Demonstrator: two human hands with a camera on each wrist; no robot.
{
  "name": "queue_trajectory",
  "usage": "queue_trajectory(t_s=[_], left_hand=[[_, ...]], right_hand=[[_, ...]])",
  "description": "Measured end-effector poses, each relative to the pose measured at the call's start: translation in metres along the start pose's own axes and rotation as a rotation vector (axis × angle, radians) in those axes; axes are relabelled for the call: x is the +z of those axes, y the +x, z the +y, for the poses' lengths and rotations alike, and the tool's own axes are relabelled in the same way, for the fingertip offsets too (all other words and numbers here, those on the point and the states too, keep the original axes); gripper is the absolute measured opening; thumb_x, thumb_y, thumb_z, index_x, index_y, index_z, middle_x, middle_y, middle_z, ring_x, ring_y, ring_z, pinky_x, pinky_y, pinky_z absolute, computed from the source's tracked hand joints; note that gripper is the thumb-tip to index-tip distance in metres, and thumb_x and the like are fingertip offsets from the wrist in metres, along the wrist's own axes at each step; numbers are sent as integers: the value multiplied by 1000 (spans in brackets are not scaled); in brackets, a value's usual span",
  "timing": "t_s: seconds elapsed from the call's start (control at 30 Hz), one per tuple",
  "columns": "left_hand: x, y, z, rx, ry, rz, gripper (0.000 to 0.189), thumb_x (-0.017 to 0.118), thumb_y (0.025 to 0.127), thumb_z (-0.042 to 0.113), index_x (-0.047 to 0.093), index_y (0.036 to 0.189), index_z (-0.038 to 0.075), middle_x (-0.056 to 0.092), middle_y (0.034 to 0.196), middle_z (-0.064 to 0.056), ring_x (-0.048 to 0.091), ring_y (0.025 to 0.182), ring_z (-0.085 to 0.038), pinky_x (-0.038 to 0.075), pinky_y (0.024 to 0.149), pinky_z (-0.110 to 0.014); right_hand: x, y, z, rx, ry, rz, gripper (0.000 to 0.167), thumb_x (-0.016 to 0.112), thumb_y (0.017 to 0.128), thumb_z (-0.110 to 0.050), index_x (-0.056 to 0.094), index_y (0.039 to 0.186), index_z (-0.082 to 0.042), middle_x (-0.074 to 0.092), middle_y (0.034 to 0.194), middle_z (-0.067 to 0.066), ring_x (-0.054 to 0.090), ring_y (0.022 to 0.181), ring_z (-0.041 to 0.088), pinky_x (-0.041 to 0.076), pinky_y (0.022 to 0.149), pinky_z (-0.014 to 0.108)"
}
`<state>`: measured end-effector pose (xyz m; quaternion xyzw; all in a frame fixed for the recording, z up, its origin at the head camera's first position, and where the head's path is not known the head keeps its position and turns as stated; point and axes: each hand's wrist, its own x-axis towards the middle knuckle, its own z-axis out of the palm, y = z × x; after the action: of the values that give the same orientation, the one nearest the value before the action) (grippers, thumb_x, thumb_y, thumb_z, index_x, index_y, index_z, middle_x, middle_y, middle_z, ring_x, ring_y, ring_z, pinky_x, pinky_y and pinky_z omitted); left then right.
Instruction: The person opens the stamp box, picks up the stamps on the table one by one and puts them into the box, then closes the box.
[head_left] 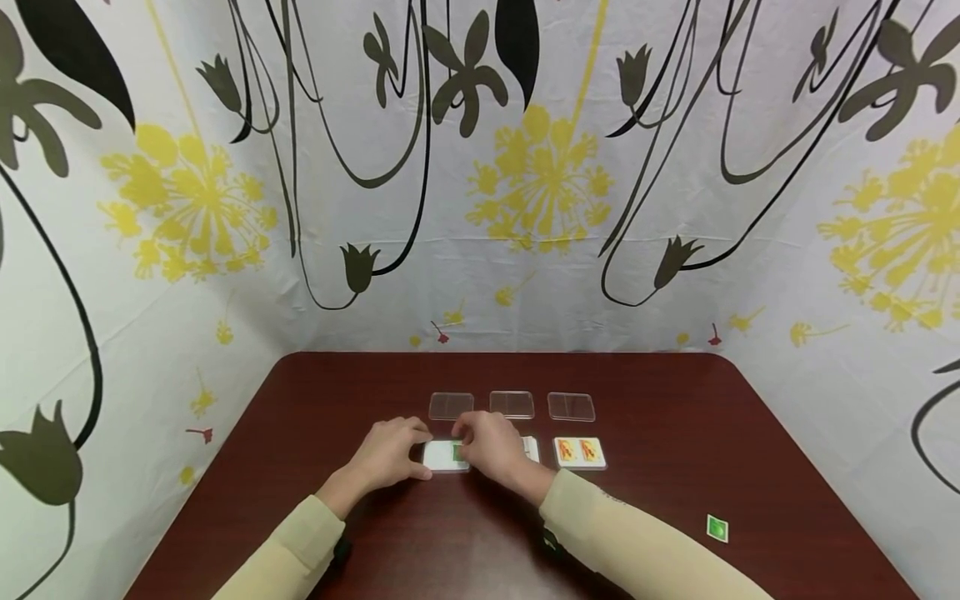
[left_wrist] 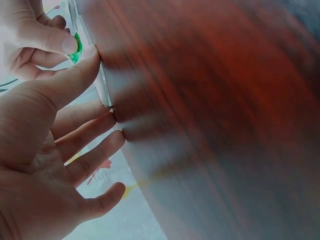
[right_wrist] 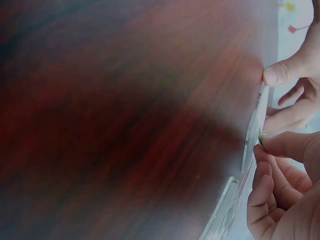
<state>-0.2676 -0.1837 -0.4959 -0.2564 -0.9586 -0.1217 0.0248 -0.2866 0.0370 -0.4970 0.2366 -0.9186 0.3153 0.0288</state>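
A small green picture card (head_left: 457, 452) is pinched between the thumb and fingers of my right hand (head_left: 491, 442), over the right part of a flat white case (head_left: 438, 458). In the left wrist view the green card (left_wrist: 76, 49) is bent and stands up from the case. My left hand (head_left: 390, 452) rests at the case's left end, its thumb touching the near edge. In that same view the left fingers (left_wrist: 92, 159) are spread and fairly straight, fingertips down at the tabletop.
My right hand partly hides a second white case (head_left: 532, 448). Right of it lies a case with two orange pictures (head_left: 580, 452). Three clear lids (head_left: 512, 405) lie in a row behind. A loose green card (head_left: 717, 528) lies on the dark table (head_left: 645, 542) at right. Patterned fabric (head_left: 480, 317) hangs behind.
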Motion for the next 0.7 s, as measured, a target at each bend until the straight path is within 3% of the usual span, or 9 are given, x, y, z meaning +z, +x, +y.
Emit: queue_trajectory(t_s=[0.7], left_hand=[[-1,-1,1,-10,10,-15,55,86,78,44,75,120,11,65,118,-1,61,107,-25,47,92,-51]], right_hand=[[4,2,-4,24,-144,35,29,82,71,-14,73,99,-18,55,61,-15,53,55,3,43,48,28]])
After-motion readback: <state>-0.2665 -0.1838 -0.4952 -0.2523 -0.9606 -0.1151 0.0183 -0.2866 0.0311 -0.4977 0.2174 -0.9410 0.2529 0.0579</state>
